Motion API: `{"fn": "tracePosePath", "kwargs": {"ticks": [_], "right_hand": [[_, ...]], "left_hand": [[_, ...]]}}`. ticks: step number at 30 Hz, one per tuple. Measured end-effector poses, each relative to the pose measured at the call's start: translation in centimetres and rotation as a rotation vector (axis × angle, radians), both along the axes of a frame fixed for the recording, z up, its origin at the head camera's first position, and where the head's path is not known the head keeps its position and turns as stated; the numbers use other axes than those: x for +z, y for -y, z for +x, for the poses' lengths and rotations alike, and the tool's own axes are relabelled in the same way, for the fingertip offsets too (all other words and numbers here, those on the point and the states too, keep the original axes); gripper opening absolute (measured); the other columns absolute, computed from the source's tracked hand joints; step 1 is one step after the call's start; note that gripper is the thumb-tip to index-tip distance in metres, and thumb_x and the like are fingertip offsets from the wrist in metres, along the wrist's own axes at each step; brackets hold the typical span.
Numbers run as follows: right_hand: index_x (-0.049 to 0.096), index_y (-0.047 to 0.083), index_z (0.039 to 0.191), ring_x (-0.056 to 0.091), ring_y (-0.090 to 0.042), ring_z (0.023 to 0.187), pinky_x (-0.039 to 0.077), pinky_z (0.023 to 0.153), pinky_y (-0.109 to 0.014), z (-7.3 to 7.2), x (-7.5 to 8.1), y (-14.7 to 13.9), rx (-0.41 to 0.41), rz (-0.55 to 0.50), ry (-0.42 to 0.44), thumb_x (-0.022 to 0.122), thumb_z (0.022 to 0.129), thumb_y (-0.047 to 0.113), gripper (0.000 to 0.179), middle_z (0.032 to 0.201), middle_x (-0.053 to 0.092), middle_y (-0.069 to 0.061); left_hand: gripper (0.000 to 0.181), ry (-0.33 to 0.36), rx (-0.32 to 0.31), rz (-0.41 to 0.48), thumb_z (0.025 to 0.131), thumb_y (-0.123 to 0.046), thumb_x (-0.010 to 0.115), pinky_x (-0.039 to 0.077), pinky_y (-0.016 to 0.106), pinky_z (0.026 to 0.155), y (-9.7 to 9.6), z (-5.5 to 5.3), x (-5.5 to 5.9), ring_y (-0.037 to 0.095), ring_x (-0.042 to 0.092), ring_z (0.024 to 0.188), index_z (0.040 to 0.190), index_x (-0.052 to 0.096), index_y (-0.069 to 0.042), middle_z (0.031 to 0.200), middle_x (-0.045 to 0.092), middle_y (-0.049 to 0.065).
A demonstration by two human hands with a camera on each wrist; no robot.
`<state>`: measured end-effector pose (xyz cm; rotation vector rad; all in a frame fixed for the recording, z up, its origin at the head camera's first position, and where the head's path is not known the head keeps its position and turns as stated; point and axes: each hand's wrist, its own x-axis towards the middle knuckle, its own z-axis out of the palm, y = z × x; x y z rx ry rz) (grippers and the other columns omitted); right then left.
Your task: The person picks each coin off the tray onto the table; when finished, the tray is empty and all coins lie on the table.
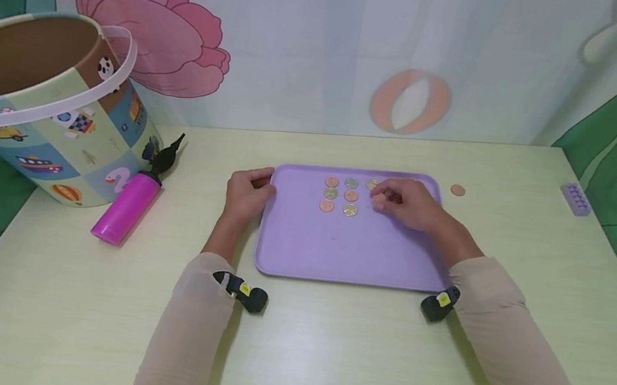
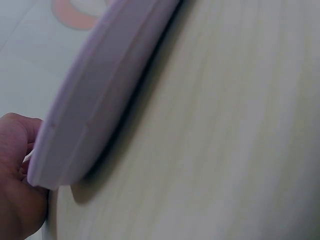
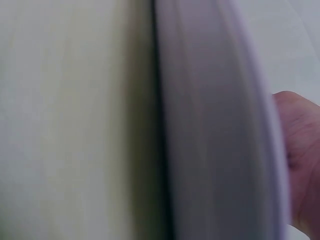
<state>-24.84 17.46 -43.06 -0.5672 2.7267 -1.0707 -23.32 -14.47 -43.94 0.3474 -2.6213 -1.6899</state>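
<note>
A purple tray (image 1: 300, 244) lies on the table with several coins in short rows toward its back. Among them are a copper coin (image 1: 326, 205), a silver coin (image 1: 351, 182) and a gold-coloured coin (image 1: 350, 210). My left hand (image 1: 248, 195) grips the tray's left edge, its thumb at the rim. Over the tray, my right hand (image 1: 410, 204) has its fingers curled and fingertips drawn together beside the right end of the coin rows. Whether a coin is between those fingertips, I cannot tell. In the right wrist view, the tray's side wall (image 3: 215, 125) hides most of that hand.
One copper coin (image 1: 458, 190) lies on the table beyond the tray's right back corner. A pink pump bottle (image 1: 128, 209) with a black nozzle leans by a large patterned bucket (image 1: 82, 145) at left. A small purple studded block (image 1: 576, 199) sits near the right table edge.
</note>
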Motion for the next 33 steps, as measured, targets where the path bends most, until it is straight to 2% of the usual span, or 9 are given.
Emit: {"fn": "tracePosePath", "kwargs": {"ticks": [6,14,21,25,28,33], "right_hand": [[0.072,0.000,0.119,0.056,-0.021,0.086,0.045,0.075,-0.022,0.3,0.2,-0.3,-0.052,-0.028,0.028,0.070,0.093,0.006,0.027,0.098,0.070,-0.017],[0.071,-0.002,0.122,0.064,-0.025,0.096,0.048,0.081,-0.018,0.3,0.6,-0.9,-0.064,-0.044,0.031,0.070,0.092,0.003,0.030,0.107,0.074,-0.022],[0.069,-0.005,0.124,0.069,-0.020,0.099,0.045,0.079,-0.006,0.7,1.0,-1.7,-0.104,-0.103,0.009,0.069,0.093,0.002,0.032,0.113,0.074,-0.026],[0.069,-0.004,0.125,0.071,-0.018,0.097,0.045,0.075,-0.001,0.9,1.5,-2.3,-0.156,-0.124,0.000,0.071,0.093,0.005,0.033,0.113,0.074,-0.027],[0.069,-0.002,0.126,0.069,-0.011,0.093,0.045,0.073,0.000,1.0,1.8,-2.7,-0.204,-0.121,0.004,0.072,0.093,0.008,0.035,0.112,0.075,-0.026],[0.068,-0.003,0.127,0.059,0.011,0.082,0.046,0.072,-0.001,1.2,2.2,-3.6,-0.267,-0.152,0.021,0.072,0.093,0.009,0.037,0.116,0.073,-0.028]], "left_hand": [[0.044,-0.009,-0.006,0.006,0.089,-0.003,0.062,0.056,0.038,0.103,0.0,-0.1,0.0,0.026,0.064,0.115,0.133,0.066,-0.004,0.127,0.071,0.017],[0.045,-0.019,-0.009,0.009,0.088,-0.002,0.061,0.056,0.036,0.101,0.1,-0.2,-0.2,0.025,0.064,0.113,0.133,0.067,-0.003,0.126,0.071,0.017],[0.045,-0.019,-0.006,0.005,0.088,-0.003,0.062,0.056,0.036,0.100,0.1,-0.2,-0.3,0.025,0.064,0.112,0.133,0.067,-0.004,0.124,0.072,0.017],[0.045,-0.019,-0.005,0.008,0.088,-0.003,0.062,0.056,0.036,0.100,0.2,-0.2,-0.3,0.025,0.064,0.112,0.133,0.067,-0.004,0.126,0.071,0.017],[0.045,-0.017,-0.005,0.009,0.089,-0.003,0.062,0.056,0.037,0.101,0.2,-0.2,-0.3,0.025,0.064,0.112,0.133,0.066,-0.004,0.126,0.071,0.017],[0.044,-0.018,-0.009,0.006,0.089,-0.003,0.062,0.056,0.037,0.100,0.2,-0.1,-0.3,0.025,0.064,0.112,0.133,0.067,-0.004,0.125,0.071,0.017]]}}
